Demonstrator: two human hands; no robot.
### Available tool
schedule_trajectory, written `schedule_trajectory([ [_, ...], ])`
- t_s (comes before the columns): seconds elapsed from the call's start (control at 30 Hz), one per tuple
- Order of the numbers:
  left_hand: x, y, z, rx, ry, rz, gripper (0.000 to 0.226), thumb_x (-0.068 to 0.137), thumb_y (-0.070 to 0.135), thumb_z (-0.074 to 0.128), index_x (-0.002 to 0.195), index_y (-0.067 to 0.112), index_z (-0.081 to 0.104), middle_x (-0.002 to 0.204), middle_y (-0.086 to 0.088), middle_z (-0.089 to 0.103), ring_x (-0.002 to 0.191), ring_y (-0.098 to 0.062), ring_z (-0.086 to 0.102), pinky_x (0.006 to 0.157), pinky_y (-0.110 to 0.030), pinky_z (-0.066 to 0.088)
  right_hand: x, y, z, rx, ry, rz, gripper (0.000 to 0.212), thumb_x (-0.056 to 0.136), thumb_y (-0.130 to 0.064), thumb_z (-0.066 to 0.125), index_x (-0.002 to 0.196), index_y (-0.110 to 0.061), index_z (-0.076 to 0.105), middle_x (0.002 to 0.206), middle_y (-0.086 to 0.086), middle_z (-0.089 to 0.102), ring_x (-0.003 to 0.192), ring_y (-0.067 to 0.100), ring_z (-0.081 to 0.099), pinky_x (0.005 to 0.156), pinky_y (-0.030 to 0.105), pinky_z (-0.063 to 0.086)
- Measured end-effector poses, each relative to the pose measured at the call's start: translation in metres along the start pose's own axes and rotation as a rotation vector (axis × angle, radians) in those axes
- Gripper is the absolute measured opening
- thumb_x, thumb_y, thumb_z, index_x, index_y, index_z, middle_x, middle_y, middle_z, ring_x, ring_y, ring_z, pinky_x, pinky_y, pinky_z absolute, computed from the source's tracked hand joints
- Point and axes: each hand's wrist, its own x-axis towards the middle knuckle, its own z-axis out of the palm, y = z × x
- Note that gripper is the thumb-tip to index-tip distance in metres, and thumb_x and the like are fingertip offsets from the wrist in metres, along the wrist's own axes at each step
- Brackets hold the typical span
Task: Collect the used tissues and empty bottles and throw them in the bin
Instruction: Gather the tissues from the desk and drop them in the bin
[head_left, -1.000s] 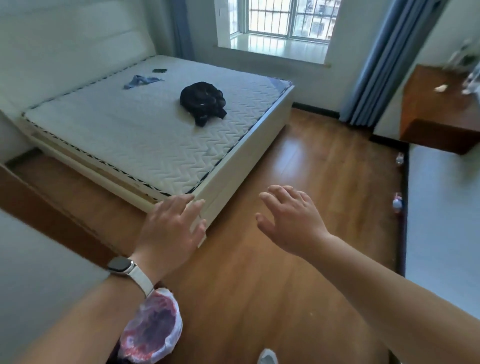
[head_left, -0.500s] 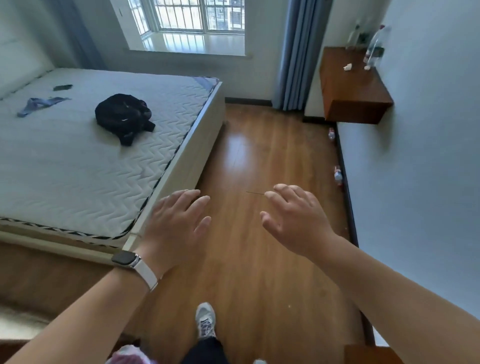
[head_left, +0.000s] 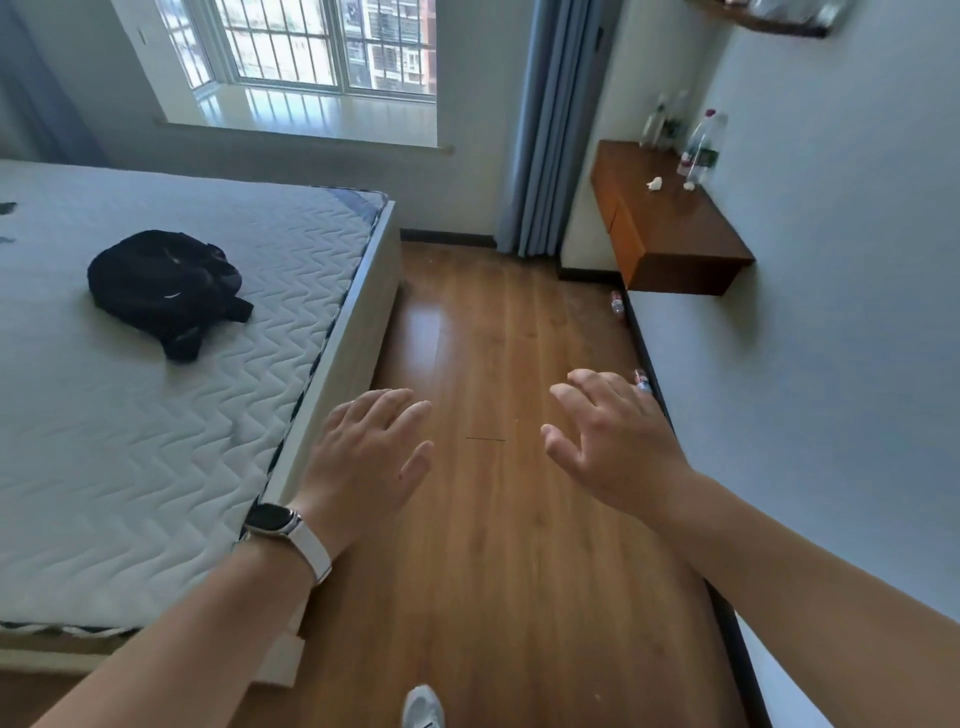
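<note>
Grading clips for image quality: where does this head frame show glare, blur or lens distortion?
Head view: window daylight leaves a glare patch on the wooden floor; the shelf at top right and the bottles on the wall-mounted cabinet are smeared by blur; the wide-angle lens tilts the curtain and wall; the left hand and right hand are sharp.

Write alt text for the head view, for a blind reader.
The left hand and right hand, open and empty, reach over a wooden floor beside a bed. A near bottle and far bottle sit along the wall; tissues lie on a shelf.
</note>
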Motion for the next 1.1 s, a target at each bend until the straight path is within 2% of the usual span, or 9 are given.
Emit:
schedule_trajectory([
  [0.13,0.036,-0.044,0.004,0.009,-0.024,0.030,0.044,0.090,0.042,0.048,0.126,0.018,0.058,0.130,-0.003,0.058,0.122,-0.025,0.051,0.098,-0.045,0.041,0.041,-0.015,0.009,-0.036,0.019,0.012,0.046,0.088,-0.048,0.045,0.119,-0.017,0.060,0.129,0.005,0.056,0.119,0.026,0.051,0.097,0.045,0.041],
  [0.47,0.123,-0.097,0.034,-0.024,-0.018,0.095,0.041,0.090,0.040,0.050,0.124,0.019,0.059,0.129,-0.002,0.059,0.121,-0.024,0.050,0.097,-0.042,0.040,0.128,-0.001,0.039,0.003,0.005,0.107,0.051,0.087,-0.050,0.041,0.118,-0.015,0.062,0.128,0.007,0.057,0.116,0.027,0.052,0.095,0.045,0.042],
  [0.6,0.166,-0.108,0.055,-0.023,-0.034,0.132,0.041,0.090,0.040,0.051,0.124,0.018,0.058,0.128,-0.003,0.059,0.121,-0.025,0.050,0.097,-0.044,0.042,0.169,0.021,0.063,0.022,-0.033,0.134,0.054,0.088,-0.051,0.036,0.120,-0.016,0.061,0.129,0.006,0.056,0.118,0.026,0.051,0.095,0.045,0.041],
  [0.9,0.307,-0.139,0.099,0.033,-0.104,0.113,0.040,0.089,0.041,0.049,0.125,0.023,0.054,0.128,0.002,0.057,0.121,-0.022,0.051,0.098,-0.038,0.037,0.310,0.087,0.116,0.097,-0.033,0.142,0.053,0.087,-0.050,0.037,0.113,-0.013,0.064,0.123,0.009,0.060,0.112,0.029,0.056,0.088,0.044,0.045],
  [1.1,0.414,-0.139,0.130,0.065,-0.125,0.178,0.043,0.090,0.041,0.049,0.129,0.022,0.054,0.131,0.001,0.056,0.125,-0.022,0.049,0.102,-0.040,0.037,0.392,0.149,0.126,0.128,-0.029,0.156,0.055,0.089,-0.051,0.033,0.118,-0.014,0.061,0.129,0.009,0.056,0.118,0.027,0.051,0.095,0.043,0.041],
])
